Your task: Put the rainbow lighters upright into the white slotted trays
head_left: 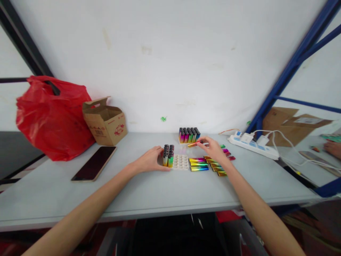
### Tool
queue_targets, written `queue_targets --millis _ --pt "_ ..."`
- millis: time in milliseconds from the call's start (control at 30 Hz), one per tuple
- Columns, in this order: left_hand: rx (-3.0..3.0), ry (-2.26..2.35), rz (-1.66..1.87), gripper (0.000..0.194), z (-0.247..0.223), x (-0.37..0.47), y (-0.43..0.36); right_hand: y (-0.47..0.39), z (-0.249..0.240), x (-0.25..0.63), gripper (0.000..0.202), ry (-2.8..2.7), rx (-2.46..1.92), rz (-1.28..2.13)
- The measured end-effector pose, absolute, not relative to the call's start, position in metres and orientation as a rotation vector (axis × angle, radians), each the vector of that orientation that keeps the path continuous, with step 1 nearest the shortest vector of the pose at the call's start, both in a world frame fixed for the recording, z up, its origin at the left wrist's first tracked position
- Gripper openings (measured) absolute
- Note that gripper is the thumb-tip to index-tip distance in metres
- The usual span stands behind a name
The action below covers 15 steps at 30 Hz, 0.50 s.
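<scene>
My left hand (150, 160) curves around the left end of a white tray (181, 162) with round holes, its thumb along the front edge. Two columns of lighters (168, 156) with black tops stand upright in the tray's left part; the holes to the right show bare. My right hand (213, 149) pinches one shiny red-gold lighter (194, 144), tilted nearly flat above the table behind the tray. Loose metallic lighters (199, 164) lie in rows right of the tray, some partly hidden under my right forearm. Farther back stands a full block of upright lighters (189, 136).
On the left are a red plastic bag (53, 117), an open cardboard box (106, 122) and a phone (94, 163). A white power strip (253, 145) with plugs and cables lies at right, near a blue metal frame (287, 67). Another person's hand (333, 147) shows at far right.
</scene>
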<state>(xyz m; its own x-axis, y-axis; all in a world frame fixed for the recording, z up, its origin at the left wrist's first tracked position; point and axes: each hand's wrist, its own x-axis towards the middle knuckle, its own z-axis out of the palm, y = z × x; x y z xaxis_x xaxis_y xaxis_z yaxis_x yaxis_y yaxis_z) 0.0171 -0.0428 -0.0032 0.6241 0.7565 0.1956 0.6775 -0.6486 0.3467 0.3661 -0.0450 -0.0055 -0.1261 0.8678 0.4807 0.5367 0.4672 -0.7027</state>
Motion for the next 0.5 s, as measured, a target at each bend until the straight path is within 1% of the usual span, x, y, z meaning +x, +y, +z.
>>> queue_targets --millis 100,233,333,433,500 --pt "2.596 1.165 0.477 0.072 -0.003 0.018 -0.041 -0.043 -0.005 0.355 0.04 -1.543 -1.106 0.71" --pt "2.589 1.15 0.456 0.071 -0.001 0.017 -0.041 -0.049 0.003 0.335 0.044 -1.294 -0.989 1.029" --pt "2.592 1.144 0.454 0.068 0.001 0.016 -0.042 -0.055 0.015 0.319 0.049 -1.237 -0.886 1.198" --pt "2.598 1.124 0.481 0.065 0.002 0.016 -0.043 -0.054 0.025 0.302 0.049 -1.355 -0.851 1.258" --pt "2.597 1.107 0.496 0.064 0.002 0.016 -0.044 -0.049 0.026 0.292 0.05 -1.451 -0.906 1.18"
